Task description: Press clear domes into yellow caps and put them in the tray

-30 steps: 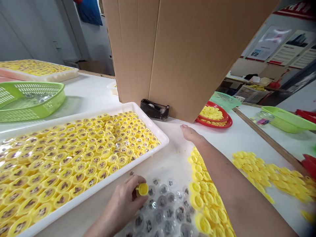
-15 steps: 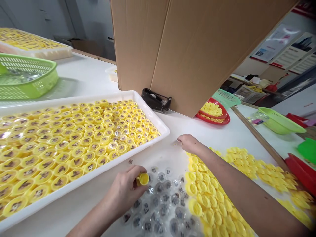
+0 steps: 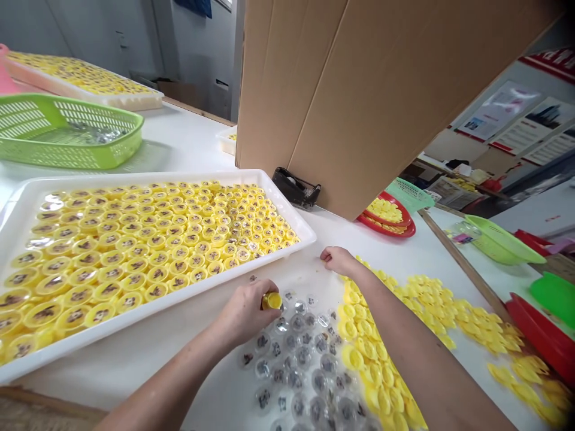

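My left hand is closed around a small yellow plastic cap, its round open end facing up and right. Beside and below that hand lie several clear round covers with small dark printed pictures. My right hand rests near the table surface beyond them, its fingers curled together; what they pinch, if anything, is hidden. Loose yellow caps lie under and along my right forearm. To the left stands a white tray filled with rows of yellow caps topped with pictured discs.
A tall cardboard box stands behind, with a black tape dispenser at its foot. A green basket holds clear pieces at far left. Red plates with yellow pieces, a light green basin and a red basin are at right.
The view has shifted, showing more on the left. My left hand still holds the yellow cap. My right hand's fingers are curled in more than before.
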`<state>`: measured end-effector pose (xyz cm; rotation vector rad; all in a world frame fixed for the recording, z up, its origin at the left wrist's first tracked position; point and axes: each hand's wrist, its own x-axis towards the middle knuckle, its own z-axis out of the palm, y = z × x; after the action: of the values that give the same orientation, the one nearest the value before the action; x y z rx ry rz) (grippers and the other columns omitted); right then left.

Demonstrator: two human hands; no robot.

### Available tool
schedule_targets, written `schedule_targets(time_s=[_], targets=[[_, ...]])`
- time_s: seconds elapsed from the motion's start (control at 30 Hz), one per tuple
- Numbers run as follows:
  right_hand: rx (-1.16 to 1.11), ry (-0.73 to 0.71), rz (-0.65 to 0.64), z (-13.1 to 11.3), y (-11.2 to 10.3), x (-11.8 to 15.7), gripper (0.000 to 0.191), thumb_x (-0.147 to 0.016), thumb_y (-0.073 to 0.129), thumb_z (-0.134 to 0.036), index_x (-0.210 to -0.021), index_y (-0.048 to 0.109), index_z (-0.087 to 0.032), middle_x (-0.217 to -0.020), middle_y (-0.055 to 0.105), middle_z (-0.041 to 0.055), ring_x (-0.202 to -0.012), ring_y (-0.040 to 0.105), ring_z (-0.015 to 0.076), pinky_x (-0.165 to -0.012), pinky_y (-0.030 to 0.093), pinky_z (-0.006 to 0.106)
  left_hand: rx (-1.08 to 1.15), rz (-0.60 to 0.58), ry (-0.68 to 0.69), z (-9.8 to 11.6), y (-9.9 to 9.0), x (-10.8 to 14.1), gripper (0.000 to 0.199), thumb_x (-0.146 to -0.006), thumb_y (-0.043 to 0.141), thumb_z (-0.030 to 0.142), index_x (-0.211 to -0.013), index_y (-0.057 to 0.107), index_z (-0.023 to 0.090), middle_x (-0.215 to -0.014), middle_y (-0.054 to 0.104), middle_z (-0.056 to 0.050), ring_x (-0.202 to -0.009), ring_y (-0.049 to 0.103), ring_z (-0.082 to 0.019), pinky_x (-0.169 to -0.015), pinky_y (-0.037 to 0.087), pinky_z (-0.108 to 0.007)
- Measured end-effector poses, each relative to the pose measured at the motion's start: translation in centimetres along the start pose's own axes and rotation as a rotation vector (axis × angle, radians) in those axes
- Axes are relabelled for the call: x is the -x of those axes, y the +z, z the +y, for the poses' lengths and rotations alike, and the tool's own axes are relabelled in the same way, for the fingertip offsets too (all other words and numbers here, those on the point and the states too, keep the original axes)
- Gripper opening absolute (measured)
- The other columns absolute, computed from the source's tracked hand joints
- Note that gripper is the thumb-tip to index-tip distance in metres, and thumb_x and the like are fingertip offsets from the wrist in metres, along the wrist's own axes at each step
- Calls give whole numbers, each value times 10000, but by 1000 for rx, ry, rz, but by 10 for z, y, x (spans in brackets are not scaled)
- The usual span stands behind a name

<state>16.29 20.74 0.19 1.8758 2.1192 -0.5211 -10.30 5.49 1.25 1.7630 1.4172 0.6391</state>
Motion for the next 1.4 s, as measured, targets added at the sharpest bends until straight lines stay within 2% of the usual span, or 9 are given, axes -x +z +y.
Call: schedule_targets(time_s=[0.3,0.57,0.7,0.83,1.0,1.13,1.2,1.3,1.4], targets=[[-66,-151,-15,-31,13,27,295,-886,544,-314,-1136,552,-158,-1134,585,75,-946,599,192,-795,512,396,-9,12,-12,-7,1,-2,228,-668,603,264,-885,609,195,-752,611,-13,-665,558,-166,-609,383,-246],[-101,-240,129,-51,27,42,201,-881,552,-305,-987,604,-142,-996,630,45,-865,610,160,-769,508,365,-11,5,-19,-10,5,-4,219,-658,617,270,-866,620,200,-698,598,7,-636,549,-151,-591,382,-233],[-151,-254,240,-52,34,45,41,-804,595,-151,-795,635,-158,-824,642,27,-798,604,158,-763,468,322,17,1,-24,-12,7,-6,237,-644,634,276,-867,616,201,-686,589,16,-629,540,-145,-580,385,-228],[-243,-281,346,-56,42,55,158,-730,549,-48,-723,637,-179,-775,647,44,-778,606,174,-741,438,286,144,-32,-26,-13,10,-8,223,-645,621,253,-859,598,196,-684,585,24,-613,532,-133,-556,392,-215],[-440,-397,379,-86,42,87,109,-803,528,-192,-834,632,-194,-761,674,-3,-688,618,131,-643,466,225,194,-30,-12,-17,15,-11,218,-636,615,231,-849,596,189,-687,583,29,-611,525,-128,-540,387,-211],[-562,-564,347,-111,36,110,111,-789,562,-181,-800,670,-204,-781,690,-9,-718,630,123,-683,473,218,163,-4,-1,-17,15,-11,193,-639,606,243,-823,600,183,-641,553,36,-562,474,-116,-507,354,-213],[-614,-583,352,-109,33,110,127,-797,564,-199,-824,688,-205,-810,694,3,-716,632,126,-682,476,229,164,5,-12,-15,14,-11,207,-638,605,248,-835,606,180,-638,557,33,-560,477,-119,-507,357,-215],[-595,-412,421,-86,31,93,189,-840,506,-279,-905,671,-214,-793,684,-1,-633,617,119,-606,476,236,175,15,-26,-13,10,-10,214,-633,606,241,-839,610,182,-657,584,21,-586,514,-131,-526,380,-218],[-506,-300,465,-59,30,69,127,-788,536,-214,-818,660,-206,-736,655,2,-651,598,139,-634,461,264,171,27,-48,-12,5,-9,199,-635,608,243,-826,606,188,-677,601,16,-604,539,-140,-544,400,-223]])
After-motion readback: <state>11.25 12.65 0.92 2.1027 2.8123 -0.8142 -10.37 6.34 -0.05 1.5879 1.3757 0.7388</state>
